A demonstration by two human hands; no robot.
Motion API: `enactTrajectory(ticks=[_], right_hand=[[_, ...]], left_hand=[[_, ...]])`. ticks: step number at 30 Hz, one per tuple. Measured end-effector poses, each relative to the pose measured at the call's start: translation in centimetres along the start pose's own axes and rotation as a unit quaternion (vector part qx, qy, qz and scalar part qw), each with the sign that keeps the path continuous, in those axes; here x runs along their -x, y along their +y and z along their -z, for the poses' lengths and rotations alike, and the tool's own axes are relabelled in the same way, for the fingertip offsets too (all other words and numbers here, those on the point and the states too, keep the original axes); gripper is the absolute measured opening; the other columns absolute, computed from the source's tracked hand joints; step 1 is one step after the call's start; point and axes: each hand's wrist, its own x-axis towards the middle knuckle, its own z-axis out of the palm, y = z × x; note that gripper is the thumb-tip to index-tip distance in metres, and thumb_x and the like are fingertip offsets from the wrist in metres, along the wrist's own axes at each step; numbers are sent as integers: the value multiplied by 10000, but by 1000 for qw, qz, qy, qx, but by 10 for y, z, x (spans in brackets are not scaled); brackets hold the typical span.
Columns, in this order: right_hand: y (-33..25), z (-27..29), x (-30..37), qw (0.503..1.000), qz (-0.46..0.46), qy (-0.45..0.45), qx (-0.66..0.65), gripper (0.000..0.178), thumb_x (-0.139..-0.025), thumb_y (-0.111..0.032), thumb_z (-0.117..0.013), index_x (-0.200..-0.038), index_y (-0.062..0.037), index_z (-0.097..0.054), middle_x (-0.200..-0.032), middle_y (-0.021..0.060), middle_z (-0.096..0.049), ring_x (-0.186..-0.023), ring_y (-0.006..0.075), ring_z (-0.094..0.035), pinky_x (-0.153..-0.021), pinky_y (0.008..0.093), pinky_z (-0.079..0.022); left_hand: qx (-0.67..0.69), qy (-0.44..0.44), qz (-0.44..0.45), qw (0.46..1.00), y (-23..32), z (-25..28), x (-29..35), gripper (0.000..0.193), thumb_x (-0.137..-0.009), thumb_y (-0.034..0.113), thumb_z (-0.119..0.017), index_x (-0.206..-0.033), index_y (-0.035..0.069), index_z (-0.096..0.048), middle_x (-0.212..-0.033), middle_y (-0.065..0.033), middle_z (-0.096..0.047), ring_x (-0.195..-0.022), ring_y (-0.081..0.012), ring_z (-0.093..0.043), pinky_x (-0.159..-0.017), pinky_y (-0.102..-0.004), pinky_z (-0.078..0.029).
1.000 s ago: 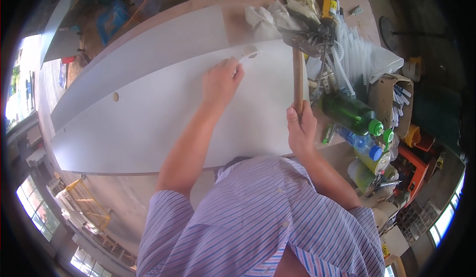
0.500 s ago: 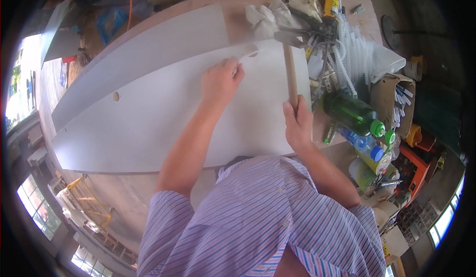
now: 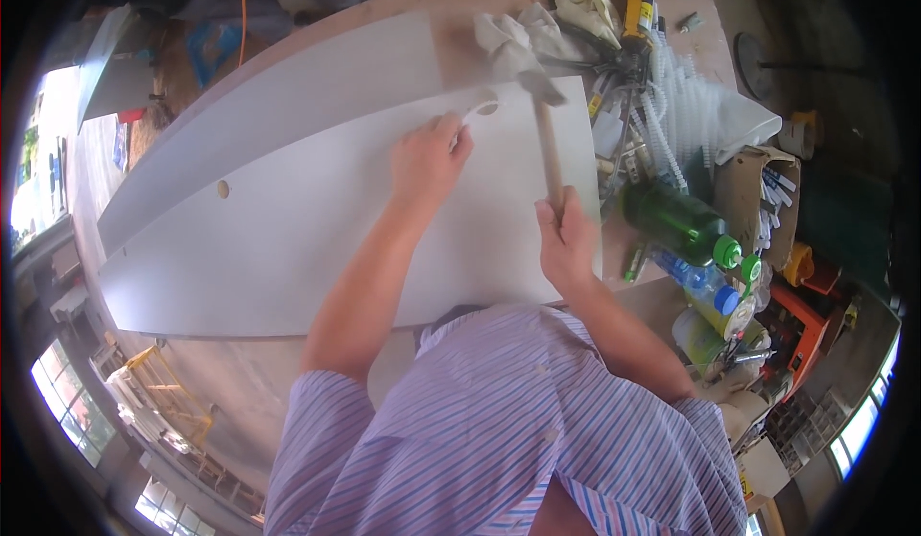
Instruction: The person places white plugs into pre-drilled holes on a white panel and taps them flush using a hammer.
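My left hand (image 3: 429, 155) is closed over a white panel (image 3: 317, 239), pinching a thin curved white strip (image 3: 477, 107). The strip's far end reaches a round hole (image 3: 489, 107) near the panel's far edge. My right hand (image 3: 569, 244) grips the wooden handle of a hammer (image 3: 550, 148). The hammer's dark head is above the panel, a little to the right of that hole, and looks slightly blurred. A second round hole (image 3: 224, 189) shows in the panel's left part. What lies under my left fingers is hidden.
Another pale panel (image 3: 288, 85) lies beyond the first. To the right are coiled clear tubing (image 3: 686, 104), a yellow caulking gun (image 3: 638, 9), white cloth (image 3: 507, 42), a green bottle (image 3: 676, 221), a blue-capped bottle (image 3: 705, 282) and a cardboard box (image 3: 758, 191).
The hammer has swung left, its head moving from above the clutter toward the hole. My right hand has shifted slightly left with it. My left hand has stayed nearly in place.
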Motion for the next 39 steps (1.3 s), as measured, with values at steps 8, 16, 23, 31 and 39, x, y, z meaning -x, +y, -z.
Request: enactTrajectory(ticks=[8, 16, 23, 31, 39], right_hand=[[14, -2, -3, 1000, -1, -13, -19, 237, -1025, -226, -582, -966, -10, -507, -625, 172, -528, -536, 333, -526, -540, 410, -430], [32, -10, -11, 993, -56, -64, 83, 235, -1024, -224, -581, -969, -5, -511, -653, 197, -564, -574, 370, -567, -558, 430, -447], [11, 0, -8, 997, -35, -20, 62, 258, -1004, -238, -584, -944, 1, -507, -726, 269, -617, -685, 491, -603, -614, 522, -463], [19, -5, -4, 996, -74, -29, 43, 256, -999, -233, -599, -950, 0, -503, -758, 268, -635, -728, 490, -626, -636, 538, -464], [45, -8, -5, 992, 14, -13, 122, 270, -1018, -249, -592, -941, -13, -485, -665, 219, -572, -601, 437, -565, -559, 460, -447]], left_hand=[[44, 25, 9, 999, 1, -2, 2, 106, -888, 181, -684, -894, 97, -621, -750, -67, -664, -641, -302, -647, -564, -428, -498], [102, 22, 46, 993, 1, 0, 2, 110, -900, 182, -678, -902, 92, -614, -783, -74, -678, -657, -286, -660, -589, -415, -508], [98, 29, 113, 988, 5, 11, 8, 124, -921, 200, -677, -902, 92, -619, -777, -101, -696, -695, -286, -688, -620, -399, -529], [100, 14, 131, 986, -3, 16, 15, 156, -930, 249, -680, -927, 108, -613, -762, -106, -705, -684, -309, -690, -611, -414, -531], [76, -3, 137, 988, -10, 15, 21, 164, -946, 277, -668, -968, 121, -625, -792, -95, -703, -686, -291, -677, -622, -405, -525]])
